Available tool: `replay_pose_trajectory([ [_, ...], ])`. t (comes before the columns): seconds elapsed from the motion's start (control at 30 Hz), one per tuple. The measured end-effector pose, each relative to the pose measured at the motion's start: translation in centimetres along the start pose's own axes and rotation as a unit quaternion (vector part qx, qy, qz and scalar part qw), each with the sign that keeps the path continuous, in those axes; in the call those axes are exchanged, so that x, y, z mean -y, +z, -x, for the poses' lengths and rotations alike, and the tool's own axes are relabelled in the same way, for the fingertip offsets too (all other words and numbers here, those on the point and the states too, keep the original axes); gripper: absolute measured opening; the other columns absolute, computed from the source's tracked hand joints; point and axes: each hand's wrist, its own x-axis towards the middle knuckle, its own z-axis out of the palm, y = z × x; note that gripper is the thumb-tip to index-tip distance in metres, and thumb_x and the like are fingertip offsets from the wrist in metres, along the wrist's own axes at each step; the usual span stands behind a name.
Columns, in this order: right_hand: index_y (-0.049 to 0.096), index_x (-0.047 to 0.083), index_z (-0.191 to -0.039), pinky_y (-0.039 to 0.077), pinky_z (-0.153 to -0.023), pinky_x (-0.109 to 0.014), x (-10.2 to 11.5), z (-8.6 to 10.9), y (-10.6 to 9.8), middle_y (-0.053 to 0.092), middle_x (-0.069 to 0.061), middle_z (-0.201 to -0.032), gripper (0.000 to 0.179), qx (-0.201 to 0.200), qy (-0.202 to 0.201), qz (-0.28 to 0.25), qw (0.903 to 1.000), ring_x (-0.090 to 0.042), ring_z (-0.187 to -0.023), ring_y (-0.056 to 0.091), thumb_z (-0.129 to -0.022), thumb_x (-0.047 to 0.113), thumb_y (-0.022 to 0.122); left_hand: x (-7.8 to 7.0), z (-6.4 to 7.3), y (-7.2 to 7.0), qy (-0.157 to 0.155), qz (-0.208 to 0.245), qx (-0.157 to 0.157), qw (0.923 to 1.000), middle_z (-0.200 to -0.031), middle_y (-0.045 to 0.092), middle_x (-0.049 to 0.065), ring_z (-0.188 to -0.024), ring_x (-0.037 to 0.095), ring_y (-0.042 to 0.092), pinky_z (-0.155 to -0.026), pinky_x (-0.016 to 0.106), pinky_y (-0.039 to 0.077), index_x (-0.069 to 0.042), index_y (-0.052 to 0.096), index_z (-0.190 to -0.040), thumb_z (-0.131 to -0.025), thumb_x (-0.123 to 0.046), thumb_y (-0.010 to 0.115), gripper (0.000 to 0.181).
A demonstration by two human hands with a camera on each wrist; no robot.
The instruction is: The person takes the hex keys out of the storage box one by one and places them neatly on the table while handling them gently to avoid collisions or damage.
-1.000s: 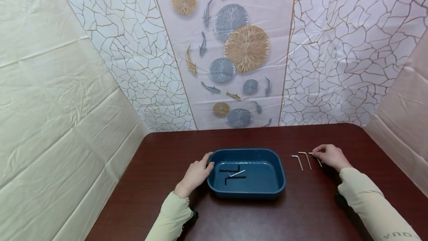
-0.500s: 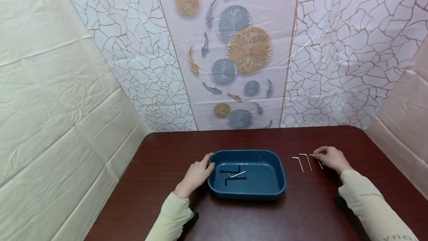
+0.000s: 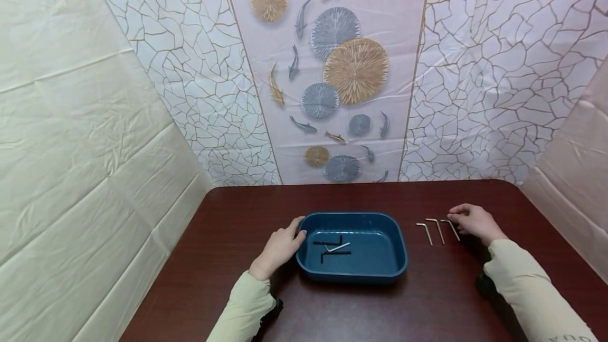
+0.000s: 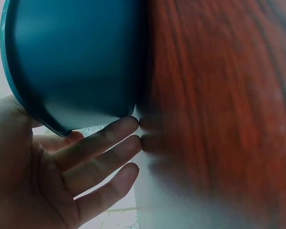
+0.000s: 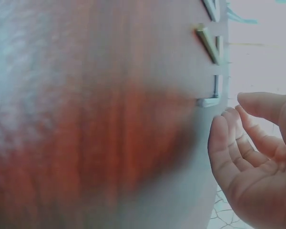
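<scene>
My left hand holds the left end of a blue rectangular tray, thumb over the rim and fingers along the outside wall. Inside the tray lie a black hex key, a second black hex key and a silver one between them. To the tray's right, three L-shaped hex keys lie in a row: left, middle and right. My right hand hovers beside the right one, fingers loosely bent, thumb and fingertips apart from the key in the right wrist view.
A dark red-brown wooden table carries everything. Behind it hangs a patterned cloth; cream cloth walls stand at the left and right sides.
My right hand has let go of the rightmost hex key and drawn slightly up and right, so more of the key shows. The left hand stays on the tray.
</scene>
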Motion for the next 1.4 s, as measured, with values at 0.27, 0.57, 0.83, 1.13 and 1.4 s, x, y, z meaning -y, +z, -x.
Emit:
replay_pose_trajectory([
  [0.27, 0.053, -0.017, -0.124, 0.056, -0.068, -0.036, 2.2, -0.4, -0.2, 0.062, -0.031, -0.107, 0.039, 0.006, -0.019, 0.004, 0.9998, -0.029, -0.081, 0.065, -0.104, 0.017, 0.055, -0.1, 0.0, -0.1, 0.004, 0.002, -0.005, 1.0, -0.052, 0.042, -0.002, -0.041, 0.017, 0.041, -0.044, 0.03, 0.033, -0.016, 0.044, -0.15, -0.106, -0.032, 0.048, 0.047],
  [0.57, 0.056, -0.01, -0.128, 0.056, -0.077, -0.044, 7.0, -1.4, 1.6, 0.064, -0.026, -0.112, 0.04, 0.027, -0.051, 0.013, 0.9982, -0.032, -0.088, 0.065, -0.104, 0.022, 0.057, -0.1, 0.0, -0.1, 0.001, 0.003, -0.002, 1.0, -0.052, 0.042, -0.002, -0.041, 0.017, 0.041, -0.044, 0.03, 0.033, -0.016, 0.044, -0.151, -0.107, -0.033, 0.047, 0.048],
  [0.83, 0.062, -0.002, -0.121, 0.054, -0.071, -0.038, 11.5, -1.7, 4.6, 0.067, -0.013, -0.099, 0.028, 0.059, -0.08, 0.032, 0.9946, -0.023, -0.081, 0.063, -0.103, 0.018, 0.059, 0.0, -0.1, 0.0, 0.001, 0.008, 0.003, 1.0, -0.051, 0.041, -0.002, -0.039, 0.016, 0.038, -0.043, 0.029, 0.032, -0.016, 0.042, -0.151, -0.107, -0.034, 0.047, 0.048],
  [1.13, 0.066, 0.004, -0.116, 0.054, -0.07, -0.042, 14.8, -2.1, 7.5, 0.067, -0.012, -0.102, 0.021, 0.092, -0.122, 0.055, 0.9867, -0.026, -0.078, 0.063, -0.102, 0.02, 0.061, 0.0, 0.0, -0.1, 0.0, 0.013, 0.002, 0.9999, -0.051, 0.041, -0.002, -0.039, 0.016, 0.04, -0.043, 0.03, 0.033, -0.016, 0.043, -0.151, -0.107, -0.033, 0.047, 0.048],
  [1.4, 0.067, 0.006, -0.114, 0.052, -0.067, -0.037, 17.2, -2.5, 9.1, 0.065, -0.01, -0.092, 0.019, 0.134, -0.155, 0.053, 0.9774, -0.03, -0.076, 0.062, -0.101, 0.019, 0.062, -0.1, 0.0, -0.2, 0.001, 0.016, 0.005, 0.9999, -0.053, 0.042, -0.001, -0.041, 0.018, 0.041, -0.044, 0.031, 0.034, -0.016, 0.043, -0.151, -0.107, -0.033, 0.047, 0.048],
])
